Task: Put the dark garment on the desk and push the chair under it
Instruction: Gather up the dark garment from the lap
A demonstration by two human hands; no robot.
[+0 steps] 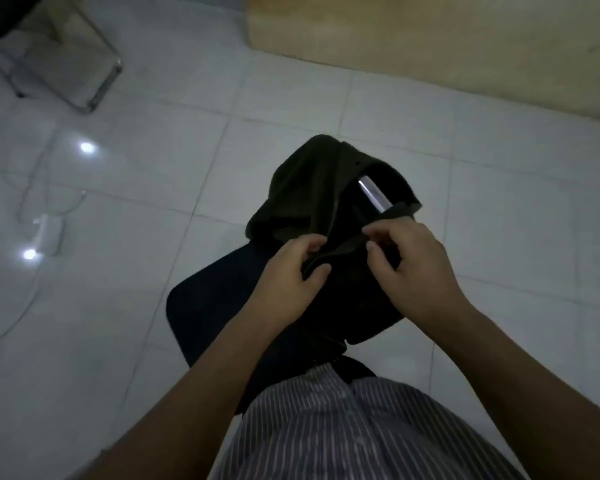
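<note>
A dark olive garment (pixel 302 192) is draped over the backrest of a black chair (pixel 215 299) just in front of me. A shiny metal bar (pixel 374 195) of the chair frame shows through a gap in the cloth. My left hand (pixel 288 275) pinches a fold at the garment's near edge. My right hand (pixel 416 268) grips the same edge a little to the right, fingers curled over the cloth. The light wooden desk (pixel 430 39) stands at the upper right, beyond the chair.
White tiled floor (pixel 153 168) lies all around. A second chair with a chrome frame (pixel 94 88) stands at the upper left. A white cable and adapter (pixel 49 233) lie on the floor at the left. My striped shirt fills the bottom.
</note>
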